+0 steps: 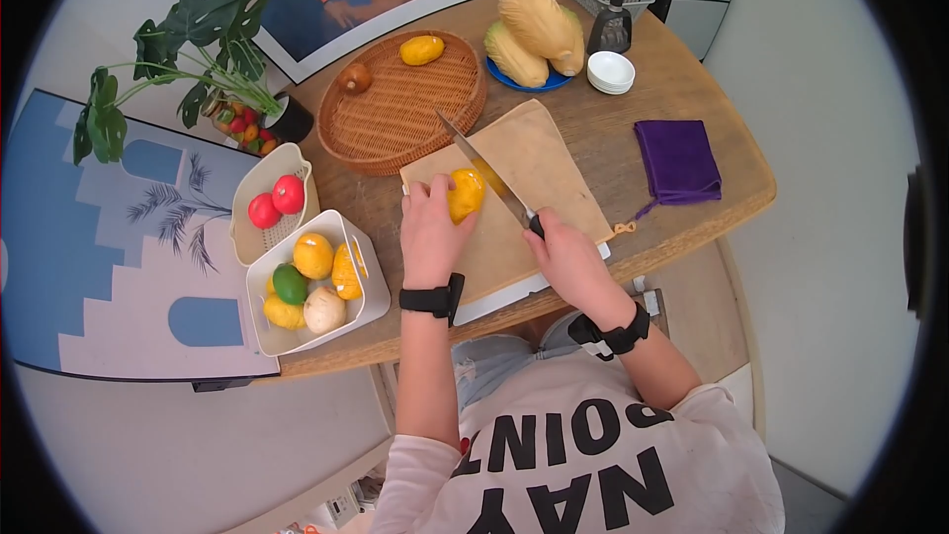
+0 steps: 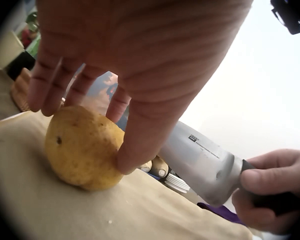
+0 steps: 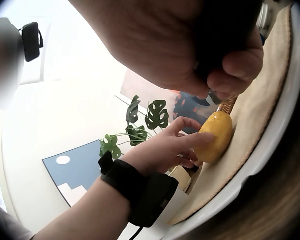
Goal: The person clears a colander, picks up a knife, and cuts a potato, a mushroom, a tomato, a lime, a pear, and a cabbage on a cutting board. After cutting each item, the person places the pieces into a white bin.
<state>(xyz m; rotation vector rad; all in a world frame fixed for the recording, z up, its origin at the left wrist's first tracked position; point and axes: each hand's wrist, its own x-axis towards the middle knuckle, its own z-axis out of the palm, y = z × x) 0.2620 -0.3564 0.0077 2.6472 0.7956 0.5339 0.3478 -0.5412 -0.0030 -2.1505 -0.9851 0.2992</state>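
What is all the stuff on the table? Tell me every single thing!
yellow fruit: 1, yellow, on the cutting board, under the left hand
knife: 1, silver blade, dark handle, over the fruit
cutting board: 1, tan, table middle
woven tray: 1, brown, holds one yellow and one brown piece
blue plate: 1, blue, under big yellow fruits
white dishes: small stack, white, by a dark bottle
purple cloth: 1, purple, right side
white bins: 2, white, left edge; one holds red fruits, one mixed fruit
plant: 1, green, far left
left hand: grip on the fruit
right hand: grip on the knife handle
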